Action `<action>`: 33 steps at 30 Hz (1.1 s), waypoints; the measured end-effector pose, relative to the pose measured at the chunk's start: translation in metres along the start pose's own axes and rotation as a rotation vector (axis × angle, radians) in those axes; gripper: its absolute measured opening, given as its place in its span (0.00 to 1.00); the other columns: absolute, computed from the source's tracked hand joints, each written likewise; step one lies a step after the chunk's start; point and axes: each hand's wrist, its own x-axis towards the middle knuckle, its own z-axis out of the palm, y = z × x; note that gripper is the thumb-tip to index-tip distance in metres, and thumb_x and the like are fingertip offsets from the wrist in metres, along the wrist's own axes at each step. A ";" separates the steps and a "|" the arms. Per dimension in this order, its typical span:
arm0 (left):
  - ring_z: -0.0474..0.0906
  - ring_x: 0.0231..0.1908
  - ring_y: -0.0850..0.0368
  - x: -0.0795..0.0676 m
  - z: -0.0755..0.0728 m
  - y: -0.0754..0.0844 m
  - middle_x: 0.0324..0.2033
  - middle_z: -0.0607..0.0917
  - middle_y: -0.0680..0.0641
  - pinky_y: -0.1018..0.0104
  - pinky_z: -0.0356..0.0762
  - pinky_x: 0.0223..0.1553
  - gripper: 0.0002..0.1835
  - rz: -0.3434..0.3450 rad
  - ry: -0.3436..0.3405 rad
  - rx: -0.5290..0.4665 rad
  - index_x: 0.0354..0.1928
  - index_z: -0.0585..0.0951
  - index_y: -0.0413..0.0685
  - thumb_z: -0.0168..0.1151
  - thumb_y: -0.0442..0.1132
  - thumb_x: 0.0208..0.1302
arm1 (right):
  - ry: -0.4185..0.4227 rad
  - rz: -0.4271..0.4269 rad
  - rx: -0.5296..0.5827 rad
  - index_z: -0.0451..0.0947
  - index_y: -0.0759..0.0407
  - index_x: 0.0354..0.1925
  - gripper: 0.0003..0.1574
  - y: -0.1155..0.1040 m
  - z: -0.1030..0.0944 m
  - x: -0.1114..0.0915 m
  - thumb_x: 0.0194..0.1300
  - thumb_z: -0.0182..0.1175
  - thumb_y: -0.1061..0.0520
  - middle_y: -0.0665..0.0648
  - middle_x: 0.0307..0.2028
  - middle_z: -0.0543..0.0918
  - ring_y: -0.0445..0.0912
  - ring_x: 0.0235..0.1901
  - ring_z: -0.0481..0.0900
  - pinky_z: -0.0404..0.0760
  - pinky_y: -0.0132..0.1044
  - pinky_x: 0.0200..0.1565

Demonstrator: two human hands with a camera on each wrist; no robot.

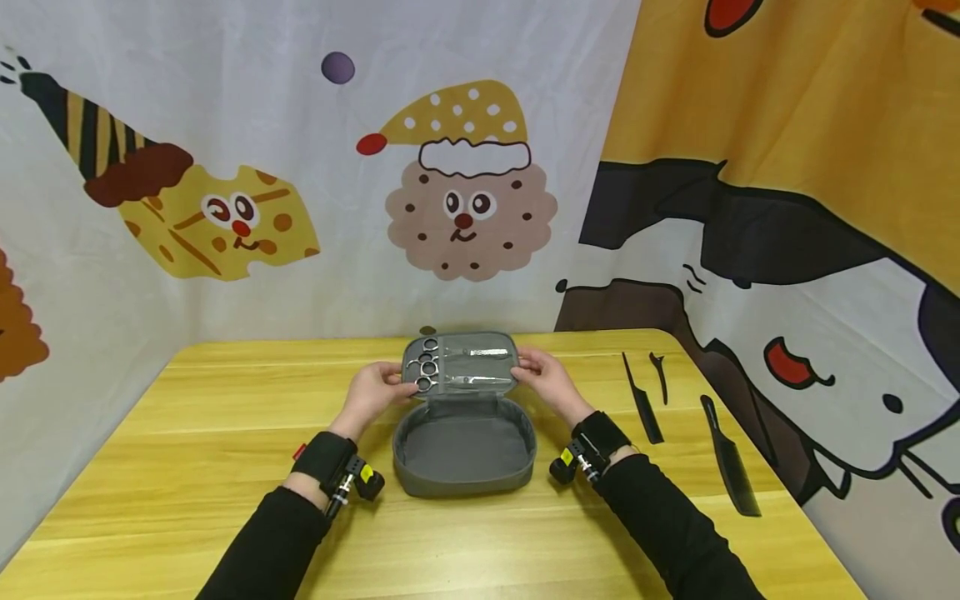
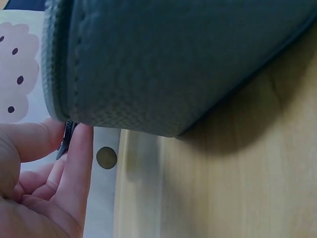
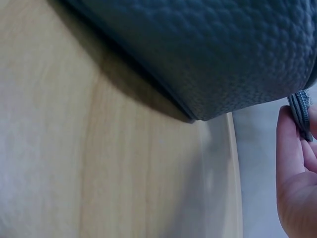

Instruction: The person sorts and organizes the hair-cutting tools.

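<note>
A grey zip case lies unfolded on the table, its hollow base toward me and its lid raised at the back. Inside the lid, scissors with silver finger rings sit in a clear-fronted pocket. My left hand pinches the lid's left edge between thumb and fingers. On the opposite side, my right hand pinches the right edge. Both wrist views show the base's textured outer wall up close, with the zipped lid edge between thumb and fingers.
To the right on the wooden table lie a black tail comb, a small black hair clip and a wide black comb. A printed cloth with cartoon figures hangs behind the table.
</note>
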 end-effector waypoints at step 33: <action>0.86 0.34 0.45 0.004 -0.002 0.002 0.51 0.79 0.23 0.59 0.86 0.37 0.27 -0.088 -0.049 -0.055 0.60 0.72 0.21 0.68 0.30 0.62 | -0.131 0.118 0.079 0.64 0.79 0.66 0.28 0.004 -0.001 0.000 0.73 0.54 0.67 0.75 0.56 0.76 0.60 0.53 0.80 0.81 0.46 0.53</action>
